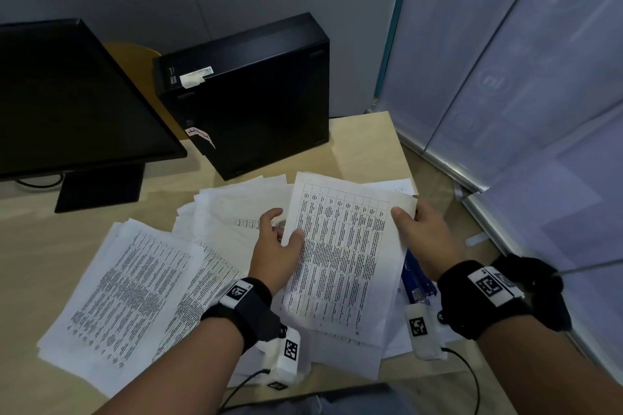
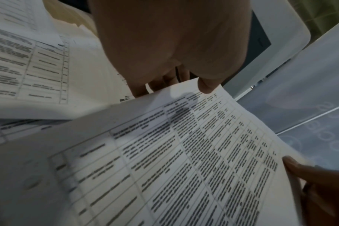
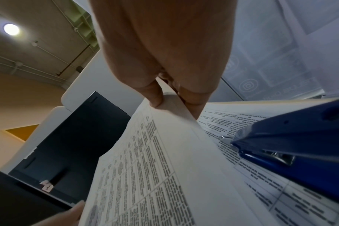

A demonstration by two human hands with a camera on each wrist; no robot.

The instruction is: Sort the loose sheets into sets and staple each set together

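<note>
A printed sheet with a dense table (image 1: 340,256) (image 2: 184,160) (image 3: 145,168) is lifted above the desk between both hands. My left hand (image 1: 279,242) (image 2: 184,73) pinches its left edge, thumb on top. At the sheet's upper right edge my right hand (image 1: 416,229) (image 3: 170,94) pinches it, thumb on the printed face. Under the sheet's right side a blue stapler (image 1: 418,280) (image 3: 292,145) lies on more paper, mostly hidden in the head view. A pile of printed sheets (image 1: 124,296) sits to the left, and other loose sheets (image 1: 232,209) fan out behind the hands.
A black monitor (image 1: 74,101) stands at the back left and a black computer case (image 1: 249,94) behind the papers. The wooden desk (image 1: 367,152) ends at the right, close to frosted glass panels (image 1: 522,77). Camera cables trail from both wrists at the near edge.
</note>
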